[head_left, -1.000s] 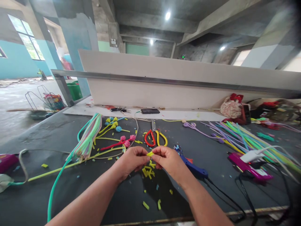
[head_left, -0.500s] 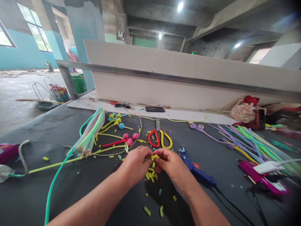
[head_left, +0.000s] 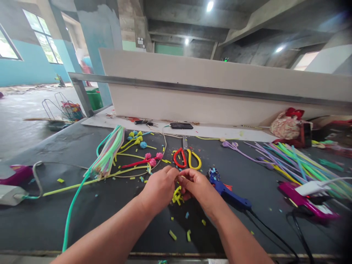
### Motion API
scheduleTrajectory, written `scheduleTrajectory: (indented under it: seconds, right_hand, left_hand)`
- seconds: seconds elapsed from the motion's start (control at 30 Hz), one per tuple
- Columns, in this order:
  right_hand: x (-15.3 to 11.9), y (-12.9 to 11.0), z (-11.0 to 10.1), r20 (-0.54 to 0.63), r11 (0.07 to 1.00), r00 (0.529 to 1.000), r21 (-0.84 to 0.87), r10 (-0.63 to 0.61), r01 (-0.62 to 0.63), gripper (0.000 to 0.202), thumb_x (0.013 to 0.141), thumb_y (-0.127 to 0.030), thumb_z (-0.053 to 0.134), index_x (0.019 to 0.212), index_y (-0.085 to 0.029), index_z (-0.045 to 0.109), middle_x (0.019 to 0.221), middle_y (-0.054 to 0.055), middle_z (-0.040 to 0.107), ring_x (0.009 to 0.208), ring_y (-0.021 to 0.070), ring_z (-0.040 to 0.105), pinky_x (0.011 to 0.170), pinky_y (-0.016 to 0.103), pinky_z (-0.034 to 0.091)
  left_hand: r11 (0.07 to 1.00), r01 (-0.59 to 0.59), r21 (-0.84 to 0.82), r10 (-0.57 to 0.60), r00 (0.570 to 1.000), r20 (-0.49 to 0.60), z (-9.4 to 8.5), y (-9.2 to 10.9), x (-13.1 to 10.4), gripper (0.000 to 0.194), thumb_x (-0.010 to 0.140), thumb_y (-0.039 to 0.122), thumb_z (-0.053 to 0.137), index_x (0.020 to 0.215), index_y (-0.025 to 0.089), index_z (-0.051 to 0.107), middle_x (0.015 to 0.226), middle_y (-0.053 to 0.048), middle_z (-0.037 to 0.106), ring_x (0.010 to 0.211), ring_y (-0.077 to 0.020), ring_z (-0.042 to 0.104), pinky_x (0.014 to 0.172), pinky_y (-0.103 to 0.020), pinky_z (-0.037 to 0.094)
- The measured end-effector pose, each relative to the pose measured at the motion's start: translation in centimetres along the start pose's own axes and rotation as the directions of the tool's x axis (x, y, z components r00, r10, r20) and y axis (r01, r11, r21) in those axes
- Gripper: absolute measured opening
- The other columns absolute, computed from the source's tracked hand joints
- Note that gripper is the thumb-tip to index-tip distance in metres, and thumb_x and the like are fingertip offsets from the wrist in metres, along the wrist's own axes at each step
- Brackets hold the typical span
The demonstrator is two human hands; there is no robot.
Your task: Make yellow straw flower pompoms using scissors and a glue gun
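Observation:
My left hand and my right hand meet fingertip to fingertip over the middle of the dark table. Both are closed in a pinch around a short yellow pipe cleaner piece, which the fingers now almost entirely hide. Just below the fingertips lies a small heap of cut yellow pipe cleaner bits. Beyond my hands, scissors with one red and one yellow handle lie flat. A blue glue gun rests to the right of my right hand.
Pipe cleaner bundles lie left and right. Pink-tipped red stems and yellow and blue buds sit back left. A phone lies by the white panel. A magenta power strip and cords are at right.
My fingers have drawn closer together, covering the yellow piece that showed between them before. The view has shifted slightly, bringing the table's front edge into sight.

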State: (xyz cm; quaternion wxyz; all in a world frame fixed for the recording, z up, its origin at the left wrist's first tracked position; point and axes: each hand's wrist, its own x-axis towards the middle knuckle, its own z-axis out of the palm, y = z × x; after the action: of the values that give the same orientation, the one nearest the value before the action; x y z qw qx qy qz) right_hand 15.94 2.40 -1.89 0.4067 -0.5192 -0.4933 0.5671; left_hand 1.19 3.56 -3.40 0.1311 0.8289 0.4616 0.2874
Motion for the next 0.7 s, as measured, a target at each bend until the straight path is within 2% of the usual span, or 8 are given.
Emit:
scheduleTrajectory:
  seconds: [0.13,0.23,0.37,0.47,0.6,0.7]
  right_hand:
    - [0.7,1.1,-0.5,0.022,0.996,1.000,0.082,-0.017,0.015,0.036,0.062,-0.041,0.074,0.080,-0.015,0.057,0.062,-0.004,0.055,0.052,0.0082,0.051,0.053,0.024,0.046]
    - [1.2,1.2,-1.0,0.041,0.996,0.999,0.091,-0.029,0.025,0.037,0.062,-0.040,0.075,0.084,-0.015,0.060,0.067,-0.002,0.059,0.053,0.0076,0.052,0.057,0.024,0.046]
    - [1.4,0.7,-1.4,0.045,0.999,0.998,0.028,-0.034,0.033,0.041,0.055,-0.040,0.078,0.084,-0.016,0.062,0.072,-0.001,0.061,0.053,0.0082,0.052,0.057,0.025,0.047]
    - [1.5,0.7,-1.3,0.002,0.999,0.999,-0.020,-0.040,0.040,0.046,0.054,-0.036,0.078,0.091,-0.018,0.060,0.062,-0.005,0.056,0.049,0.0079,0.048,0.052,0.025,0.045]
    - [1.7,1.6,-1.0,-0.020,0.991,0.992,-0.054,-0.121,0.120,0.051,0.060,-0.031,0.070,0.107,-0.020,0.053,0.059,-0.007,0.054,0.042,0.0084,0.045,0.044,0.023,0.038]
    - [1.8,2.0,-1.1,-0.002,0.970,0.987,-0.183,-0.161,0.158,0.055,0.064,-0.028,0.067,0.116,-0.023,0.050,0.067,-0.004,0.061,0.045,0.0099,0.048,0.044,0.023,0.037]
  left_hand:
    - [0.996,-0.080,0.041,0.079,0.997,0.020,0.2,-0.1,0.1,0.020,0.087,0.018,0.035,0.084,0.018,0.055,0.084,-0.006,0.057,0.078,-0.0174,0.054,0.068,-0.027,0.040]
    - [0.998,-0.066,0.015,0.066,0.998,-0.001,-0.1,-0.1,0.6,0.017,0.084,0.016,0.039,0.081,0.018,0.056,0.084,-0.005,0.058,0.079,-0.0166,0.054,0.071,-0.026,0.041]
    - [0.996,-0.056,-0.070,0.056,0.998,-0.005,-1.0,0.1,1.4,0.012,0.078,0.015,0.046,0.072,0.018,0.055,0.079,-0.005,0.057,0.078,-0.0172,0.054,0.069,-0.026,0.041]
    - [0.988,-0.058,-0.142,0.058,0.998,0.000,-1.5,0.1,2.2,0.013,0.073,0.011,0.046,0.070,0.018,0.056,0.077,-0.005,0.057,0.077,-0.0178,0.053,0.070,-0.027,0.040]
    - [0.977,-0.003,-0.215,-0.004,0.999,-0.032,-1.9,-0.7,3.5,0.014,0.069,0.008,0.048,0.066,0.018,0.058,0.073,-0.003,0.058,0.075,-0.0155,0.052,0.071,-0.026,0.040]
    - [0.952,0.081,-0.295,-0.101,0.993,-0.053,-1.9,-1.7,4.1,0.010,0.069,0.011,0.052,0.064,0.017,0.060,0.069,-0.001,0.059,0.071,-0.0141,0.052,0.068,-0.025,0.041]
